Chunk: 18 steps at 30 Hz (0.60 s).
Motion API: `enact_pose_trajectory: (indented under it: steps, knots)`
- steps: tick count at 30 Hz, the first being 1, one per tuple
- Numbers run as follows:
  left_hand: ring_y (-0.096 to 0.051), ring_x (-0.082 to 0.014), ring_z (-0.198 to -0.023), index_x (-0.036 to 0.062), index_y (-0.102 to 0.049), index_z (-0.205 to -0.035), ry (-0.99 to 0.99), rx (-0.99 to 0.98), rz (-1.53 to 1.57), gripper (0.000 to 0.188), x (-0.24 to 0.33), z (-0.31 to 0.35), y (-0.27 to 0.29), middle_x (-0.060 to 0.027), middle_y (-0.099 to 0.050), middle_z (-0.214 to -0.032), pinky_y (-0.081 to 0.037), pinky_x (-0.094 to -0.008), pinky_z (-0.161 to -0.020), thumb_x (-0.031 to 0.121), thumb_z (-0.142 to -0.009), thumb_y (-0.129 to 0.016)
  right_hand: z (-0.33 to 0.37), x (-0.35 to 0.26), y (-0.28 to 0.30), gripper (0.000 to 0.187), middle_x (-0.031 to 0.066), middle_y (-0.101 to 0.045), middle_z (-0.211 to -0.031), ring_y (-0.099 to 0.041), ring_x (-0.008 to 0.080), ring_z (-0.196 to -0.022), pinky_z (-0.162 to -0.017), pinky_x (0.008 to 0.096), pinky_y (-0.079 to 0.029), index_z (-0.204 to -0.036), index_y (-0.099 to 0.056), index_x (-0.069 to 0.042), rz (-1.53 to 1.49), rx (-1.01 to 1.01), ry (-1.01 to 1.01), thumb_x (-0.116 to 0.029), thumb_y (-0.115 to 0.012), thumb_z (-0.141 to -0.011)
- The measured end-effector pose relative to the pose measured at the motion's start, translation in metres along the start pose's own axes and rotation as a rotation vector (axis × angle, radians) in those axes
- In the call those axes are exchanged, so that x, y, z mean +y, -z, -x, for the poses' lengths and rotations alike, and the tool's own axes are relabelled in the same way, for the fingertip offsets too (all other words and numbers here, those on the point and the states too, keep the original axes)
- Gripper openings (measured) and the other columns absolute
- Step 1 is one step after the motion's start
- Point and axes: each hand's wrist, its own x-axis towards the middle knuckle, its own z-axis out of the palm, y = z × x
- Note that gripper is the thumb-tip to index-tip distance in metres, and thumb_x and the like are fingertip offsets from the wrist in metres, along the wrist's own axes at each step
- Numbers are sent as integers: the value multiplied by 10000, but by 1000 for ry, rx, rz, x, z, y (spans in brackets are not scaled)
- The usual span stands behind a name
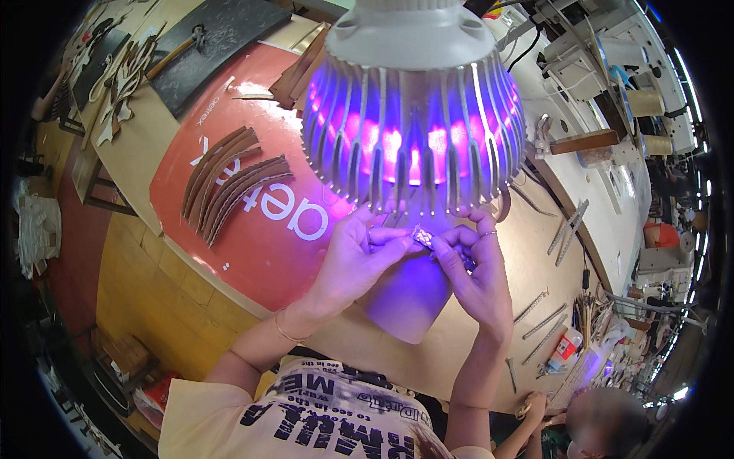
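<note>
Under a big finned lamp (413, 115) glowing purple, both my hands meet at a short braided strip (422, 236), pale with a woven pattern. My left hand (358, 256) pinches its left end between thumb and fingers. My right hand (475, 268) grips the other end, thumb along it and fingers curled behind. Part of the strip is hidden in the right fingers. Below the hands lies a piece of sheet material (409, 310) tinted purple by the light.
Curved brown strips (233, 180) lie on a red sheet (260, 260) at left. Several thin braided strips (544, 321) and a red-and-white bottle (564, 348) are at right. A hammer (174, 53) rests on a black slab (222, 57). Another person's hand (533, 407) shows lower right.
</note>
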Motion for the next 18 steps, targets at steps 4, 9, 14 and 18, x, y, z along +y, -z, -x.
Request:
enact_pose_trajectory:
  steps: [4,9,14,18]
  knots:
    - [-691,-175,-955,-48,-428,-1339,-19,3,96,449,-2,-2,3,-165,-706,-1017,-566,-298,-880,-33,-925,-601,0,-1,-1,410,23,-618,-830,-550,50,-732,-674,193,-410,-1290,-364,-25,3,18,-12,-44,-593,-950]
    - [-694,-165,-935,-49,-433,-1336,-79,-2,-258,452,-1,-7,8,-154,-709,-992,-568,-264,-835,-20,-923,-615,-2,-2,-4,395,26,-621,-821,-547,40,-704,-632,182,-404,-1254,-378,-31,16,44,-29,-18,-606,-932]
    - [-692,-142,-895,-37,-460,-1296,-33,32,-246,412,-4,-13,10,-118,-711,-938,-553,-237,-798,-14,-920,-625,-5,-6,-5,390,30,-605,-702,-475,62,-565,-517,218,-376,-1180,-479,-14,50,164,-32,-76,-703,-867]
    - [-681,-113,-829,-18,-489,-1249,55,65,-101,361,-7,-17,11,-87,-708,-884,-532,-226,-733,0,-919,-634,-8,-9,9,382,17,-575,-733,-511,22,-550,-487,165,-370,-1157,-456,-24,154,110,-120,-45,-706,-869]
